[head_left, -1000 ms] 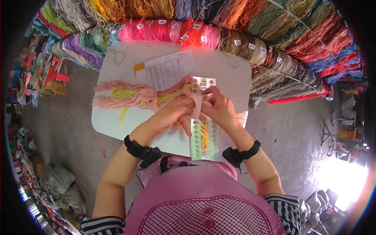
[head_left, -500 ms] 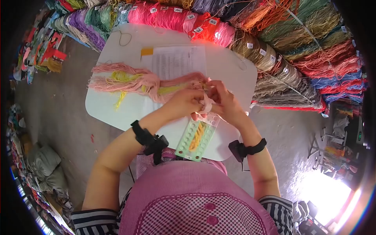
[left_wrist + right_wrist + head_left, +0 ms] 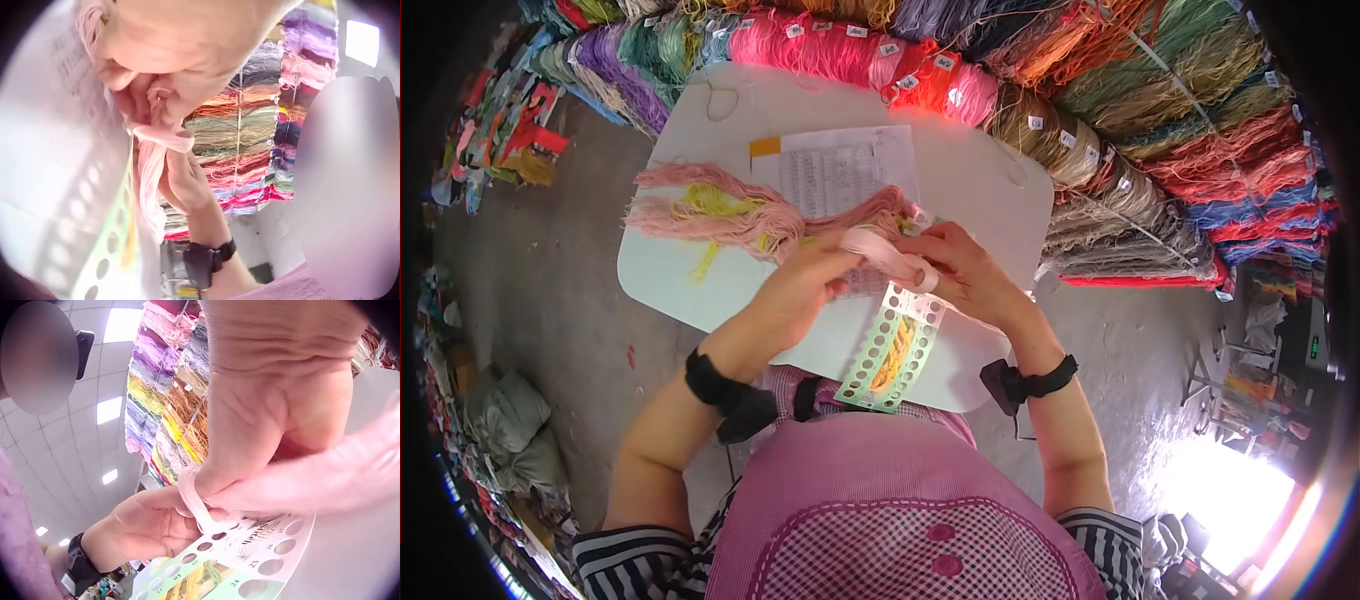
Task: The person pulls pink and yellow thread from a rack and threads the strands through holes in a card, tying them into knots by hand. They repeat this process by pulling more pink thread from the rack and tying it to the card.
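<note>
Soft, limp and nearly weightless, this floss [image 3: 887,252]. No stiffness at all, so bound to sag wherever unsupported and to splay into loose strands. A little slippery, and apt to snag on the pink and yellow pile [image 3: 700,215] lying on the table [image 3: 990,190]. Best taken close to the bent end, strands bunched tight between thumb and forefinger, with a 2nd pinch farther along to keep it taut. Card [image 3: 878,338] likely thin, light and fairly stiff but bendable. Best held by an edge, clear of the 2 rows of holes.

Held just above the top of the card, stretched between both hands. Left hand [image 3: 800,285] curled, fingertips and thumb nipping the floss on the pile side. Right hand [image 3: 962,268] curled too, pinching the bent end over the card's upper holes. In the right wrist view, bent into a loop touching the card beside a hole. Cannot tell whether passed through it.

Against 0.5 s ago: left hand drawn back, away from the right. Floss now pulled into a band between the 2 hands rather than bunched. Card at much the same slant. Against 1.0 s ago: card turned from straight to slanted.
</note>
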The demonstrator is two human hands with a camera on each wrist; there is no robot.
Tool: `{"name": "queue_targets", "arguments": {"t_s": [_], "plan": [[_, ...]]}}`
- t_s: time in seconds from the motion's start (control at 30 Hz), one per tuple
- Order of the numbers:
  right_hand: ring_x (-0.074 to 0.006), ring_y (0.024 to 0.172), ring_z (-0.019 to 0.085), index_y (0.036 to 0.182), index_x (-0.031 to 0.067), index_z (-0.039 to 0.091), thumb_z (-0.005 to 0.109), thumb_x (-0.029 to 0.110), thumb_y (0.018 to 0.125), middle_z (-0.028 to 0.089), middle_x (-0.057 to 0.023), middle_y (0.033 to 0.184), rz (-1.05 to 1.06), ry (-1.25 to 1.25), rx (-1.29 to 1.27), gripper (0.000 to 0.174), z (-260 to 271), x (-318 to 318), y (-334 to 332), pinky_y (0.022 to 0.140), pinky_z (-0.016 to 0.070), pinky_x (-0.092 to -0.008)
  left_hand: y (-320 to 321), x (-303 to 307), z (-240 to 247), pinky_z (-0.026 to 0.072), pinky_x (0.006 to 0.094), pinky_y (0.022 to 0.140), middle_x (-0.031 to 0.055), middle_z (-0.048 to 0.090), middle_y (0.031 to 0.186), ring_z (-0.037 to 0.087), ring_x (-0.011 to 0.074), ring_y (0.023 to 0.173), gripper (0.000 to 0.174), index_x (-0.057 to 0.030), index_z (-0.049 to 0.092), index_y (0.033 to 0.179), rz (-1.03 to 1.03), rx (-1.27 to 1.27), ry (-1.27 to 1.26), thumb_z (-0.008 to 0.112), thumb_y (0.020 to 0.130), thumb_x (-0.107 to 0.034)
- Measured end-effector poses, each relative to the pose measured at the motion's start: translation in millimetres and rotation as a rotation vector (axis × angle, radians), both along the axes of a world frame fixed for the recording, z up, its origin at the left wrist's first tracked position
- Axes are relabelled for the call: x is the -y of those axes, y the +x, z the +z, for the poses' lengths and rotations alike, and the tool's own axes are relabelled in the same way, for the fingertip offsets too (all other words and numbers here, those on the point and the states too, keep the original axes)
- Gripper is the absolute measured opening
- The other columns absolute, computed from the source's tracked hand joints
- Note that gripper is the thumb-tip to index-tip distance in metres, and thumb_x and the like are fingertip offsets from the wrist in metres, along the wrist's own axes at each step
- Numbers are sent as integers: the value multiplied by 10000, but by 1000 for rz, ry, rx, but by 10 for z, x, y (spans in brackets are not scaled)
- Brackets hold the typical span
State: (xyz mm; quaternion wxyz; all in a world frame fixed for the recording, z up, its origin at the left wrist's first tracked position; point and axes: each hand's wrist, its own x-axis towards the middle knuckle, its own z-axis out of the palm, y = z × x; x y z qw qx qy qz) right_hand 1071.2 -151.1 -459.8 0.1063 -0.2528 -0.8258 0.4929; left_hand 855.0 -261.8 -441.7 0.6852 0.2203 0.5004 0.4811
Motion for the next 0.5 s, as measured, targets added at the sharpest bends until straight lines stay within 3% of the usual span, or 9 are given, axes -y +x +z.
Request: {"name": "queue_targets", "arguments": {"t_s": [0.03, 0.07, 0.13, 0.17, 0.23, 0.27, 0.33, 0.37, 0.5], "plan": [[-261, 992, 554, 1271, 220, 625, 712, 300, 859, 526, -116, 1079, -4, -16, 17, 428, 28, 2, -7, 865, 474, -361, -54, 53, -23, 422, 267, 818, -6, 629, 962, 559, 112, 844, 133, -18, 673, 934, 158, 127, -102, 632, 828, -87], [-263, 995, 554, 1262, 214, 631, 713, 299, 859, 527, -118, 1082, -9, -31, 30, 420, 41, 15, -25, 866, 474, -363, -107, 100, -98, 422, 267, 818, -6, 629, 962, 559, 112, 844, 133, -18, 673, 934, 159, 124, -101, 632, 828, -87], [-261, 996, 555, 1261, 211, 632, 713, 297, 859, 526, -118, 1085, 1, -18, 33, 419, 22, 37, -46, 864, 475, -365, -180, 167, -329, 414, 295, 761, -15, 606, 915, 524, 109, 821, 129, -46, 658, 939, 38, -558, 396, 614, 849, -128], [-258, 996, 555, 1260, 208, 634, 714, 295, 859, 525, -118, 1088, 10, -6, 41, 418, 7, 41, -48, 862, 476, -366, -198, 129, -394, 414, 295, 761, -15, 606, 915, 524, 109, 821, 129, -46, 658, 939, 37, -560, 399, 614, 849, -128], [-258, 992, 557, 1263, 211, 633, 713, 297, 858, 523, -118, 1092, 7, 23, 38, 421, -16, 52, -45, 860, 477, -366, -238, -1, -437, 405, 293, 759, -18, 591, 911, 528, 116, 870, 123, -76, 639, 954, -12, -1028, 455, 563, 890, -149], [-258, 987, 558, 1266, 215, 632, 712, 299, 858, 521, -118, 1096, 7, 46, 35, 424, -13, 58, -45, 859, 477, -367, -258, -6, -405, 405, 293, 759, -18, 591, 911, 528, 116, 870, 123, -76, 639, 954, -10, -1028, 458, 563, 890, -149], [-243, 992, 544, 1267, 196, 632, 709, 330, 865, 518, -106, 1092, -8, 25, 40, 430, 7, 67, -43, 865, 470, -355, -312, 2, -313, 407, 296, 798, 5, 607, 965, 548, 152, 934, 180, -90, 611, 1033, 204, -66, 188, 511, 930, -201], [-228, 997, 531, 1268, 178, 633, 706, 361, 872, 515, -94, 1088, -22, -1, 46, 442, 14, 75, -38, 872, 463, -342, -306, 15, -282, 409, 333, 830, 33, 624, 1044, 561, 188, 978, 263, -95, 579, 1088, 409, 190, 163, 441, 970, -286], [-220, 967, 529, 1266, 189, 638, 714, 360, 865, 516, -85, 1069, -21, -22, 56, 443, 6, 70, -26, 863, 461, -340, -659, 376, -70, 404, 364, 865, 61, 616, 1159, 551, 209, 1031, 351, -103, 541, 1204, 346, 381, 323, 414, 980, -342]]}}
